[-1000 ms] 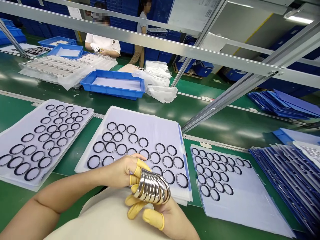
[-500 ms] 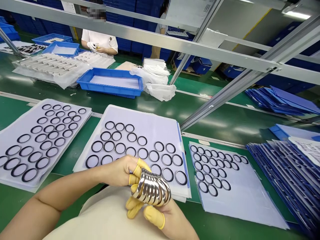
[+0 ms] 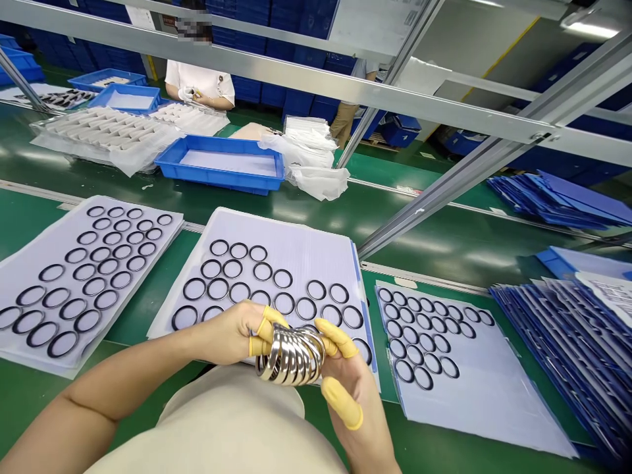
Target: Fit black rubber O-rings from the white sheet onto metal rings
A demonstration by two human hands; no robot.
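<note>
Left sheet (image 3: 29,260), middle sheet (image 3: 306,243) and right sheet (image 3: 494,388) lie side by side on the table (image 3: 434,243). The ring stack (image 3: 291,355) sits between left hand (image 3: 232,332) and right hand (image 3: 355,388) before the middle sheet; tray (image 3: 217,179) behind it, sheet pile (image 3: 567,342) far right

A fanned stack of shiny silver metal rings (image 3: 292,357) stands on edge, pinched between both hands' fingers.

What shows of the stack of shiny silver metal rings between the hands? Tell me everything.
The stack of shiny silver metal rings is a fanned row of several thin polished hoops, standing on edge side by side, mirror-bright. It is held in the air above the person's lap, before the middle white sheet. The left hand pinches its left end and the right hand cups its right end, both wearing yellow rubber finger cots.
</note>
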